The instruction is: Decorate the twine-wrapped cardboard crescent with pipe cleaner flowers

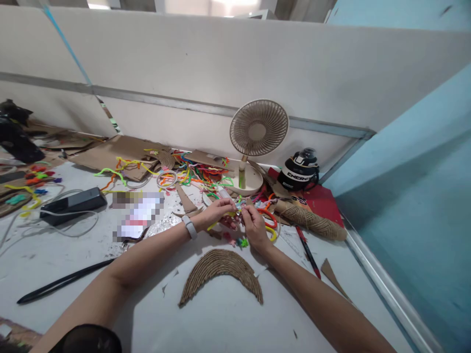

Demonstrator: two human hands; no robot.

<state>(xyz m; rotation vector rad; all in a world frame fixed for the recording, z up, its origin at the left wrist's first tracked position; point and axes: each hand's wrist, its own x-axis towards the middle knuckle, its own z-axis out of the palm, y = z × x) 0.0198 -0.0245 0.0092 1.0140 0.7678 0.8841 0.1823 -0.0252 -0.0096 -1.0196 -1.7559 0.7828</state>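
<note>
Both my hands meet over the white table (221,318), past a curved piece wrapped in brown twine (221,274). My left hand (217,212), with a white band on the wrist, has its fingers pinched on a yellow pipe cleaner (231,214). My right hand (253,225) is closed in a pinch at the same spot, on the small coloured pipe-cleaner piece between the two hands. Small green and pink bits (241,241) lie on the table just below the hands.
A heap of coloured pipe cleaners (191,174) and cardboard scraps (125,152) lies behind the hands. A small beige fan (258,130) stands by the wall, a black helmet-like thing (300,171) to its right. A twine-wrapped cone (312,220), red pen (308,252), black power bank (73,203) and long black stick (62,282) lie around.
</note>
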